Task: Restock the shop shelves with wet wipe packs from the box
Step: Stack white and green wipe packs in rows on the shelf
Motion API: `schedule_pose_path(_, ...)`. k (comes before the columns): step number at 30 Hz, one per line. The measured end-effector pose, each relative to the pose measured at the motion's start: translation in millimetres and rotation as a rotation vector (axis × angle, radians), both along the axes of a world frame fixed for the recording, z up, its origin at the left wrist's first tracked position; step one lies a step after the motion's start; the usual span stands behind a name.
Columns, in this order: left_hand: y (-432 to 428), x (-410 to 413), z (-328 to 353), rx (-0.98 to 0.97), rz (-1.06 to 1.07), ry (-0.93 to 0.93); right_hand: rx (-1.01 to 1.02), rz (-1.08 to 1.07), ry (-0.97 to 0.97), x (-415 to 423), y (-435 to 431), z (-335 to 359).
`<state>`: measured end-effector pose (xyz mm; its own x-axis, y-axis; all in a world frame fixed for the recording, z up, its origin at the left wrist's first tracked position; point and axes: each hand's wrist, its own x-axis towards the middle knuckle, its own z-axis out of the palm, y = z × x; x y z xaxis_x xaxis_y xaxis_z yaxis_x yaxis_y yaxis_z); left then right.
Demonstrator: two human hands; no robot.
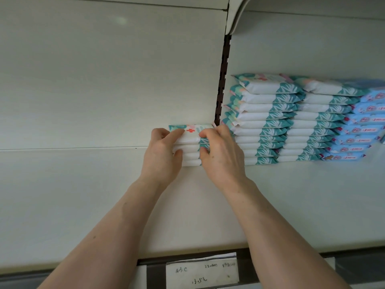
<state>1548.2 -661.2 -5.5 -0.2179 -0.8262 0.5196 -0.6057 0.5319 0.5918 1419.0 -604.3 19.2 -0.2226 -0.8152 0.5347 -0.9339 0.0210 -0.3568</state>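
Observation:
A short stack of white and teal wet wipe packs [190, 140] stands on the white shelf [83, 195] against its back wall, just left of the dark upright post. My left hand [161, 157] grips the stack's left end, fingers curled over the top pack and thumb on the front. My right hand [220, 155] grips the right end the same way. The top pack shows a red cross. The box is not in view.
Right of the post [221, 80] stand two tall stacks of the same teal packs [264, 119], then a stack of blue packs [358, 130] at the far right. A handwritten paper label [202, 272] hangs on the shelf's front edge. A curved bracket [237, 15] is overhead.

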Motion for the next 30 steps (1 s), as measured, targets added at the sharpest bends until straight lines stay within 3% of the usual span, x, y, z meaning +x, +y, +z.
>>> schedule_pose_path(7,1.3,-1.3,0.4,0.006,0.025,-0.038,-0.077,0.051,0.031,-0.6,-8.4,-9.5)
schedule_pose_path(13,7.0,-1.1,0.9,-0.053,0.095,-0.01,-0.298,0.084,0.029,15.9,-5.4,-10.1)
schedule_pose_path(22,30.6,30.8,29.6,0.038,0.293,-0.252,0.105,0.142,0.214,20.4,2.3,23.9)
schedule_pose_path(30,67.8,80.8,51.6,0.271,0.448,-0.455,0.232,0.396,0.265,66.3,9.7,54.9)
